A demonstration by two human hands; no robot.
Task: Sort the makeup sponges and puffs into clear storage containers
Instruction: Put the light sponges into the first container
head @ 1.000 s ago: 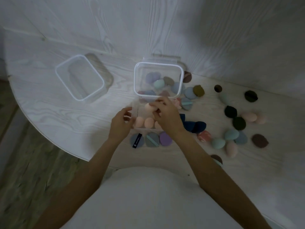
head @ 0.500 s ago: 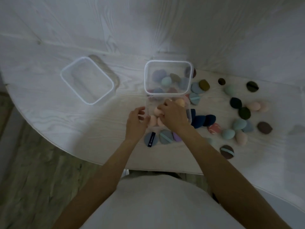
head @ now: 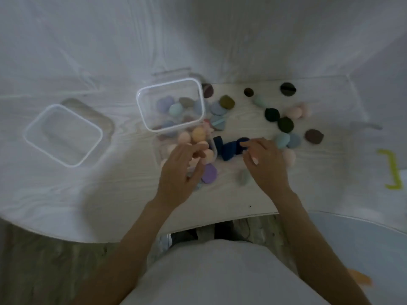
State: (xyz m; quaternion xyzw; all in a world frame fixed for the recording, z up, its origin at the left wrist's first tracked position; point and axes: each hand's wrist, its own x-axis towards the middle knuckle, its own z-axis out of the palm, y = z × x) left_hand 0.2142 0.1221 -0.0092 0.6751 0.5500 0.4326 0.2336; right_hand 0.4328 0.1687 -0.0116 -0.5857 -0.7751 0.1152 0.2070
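Note:
A tall clear container [head: 141,106] with a white rim holds several pastel puffs. In front of it a small clear box [head: 214,148] holds peach sponges [head: 198,134]. My left hand [head: 182,170] hovers over this box, fingers loosely bent and touching the peach sponges. My right hand [head: 264,161] lies to the right of the box, fingertips at the navy sponges [head: 229,150]; nothing shows in its grip. A purple puff [head: 209,173] lies between my hands. The frame is blurred.
An empty clear container [head: 28,137] stands at the left. Loose sponges lie at the right: dark green [head: 285,125], brown [head: 313,136], teal [head: 283,139], peach [head: 289,156], grey-green [head: 243,177]. The table's front edge [head: 220,223] runs close to my body. A yellow-green mark [head: 394,170] sits far right.
My right hand has left the small box and moved right, over the navy sponges. My left hand shifted from the box's left side to over the peach sponges. The camera view has swung.

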